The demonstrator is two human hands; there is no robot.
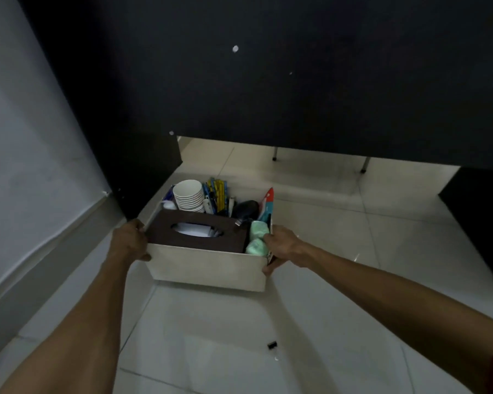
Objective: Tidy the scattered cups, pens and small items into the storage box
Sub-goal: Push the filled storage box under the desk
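Hands (131, 240) clamped round storage box (208, 265)

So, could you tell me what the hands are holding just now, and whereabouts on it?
Both hold the storage box: the left hand grips its left end, the right hand its right end, at the rim.

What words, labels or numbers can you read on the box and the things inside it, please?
Nothing here can be read.
Yellow and blue packet: print too blurred to read.
Red and teal packet: print too blurred to read.
Box, tissue holder, cups: no marking shows.
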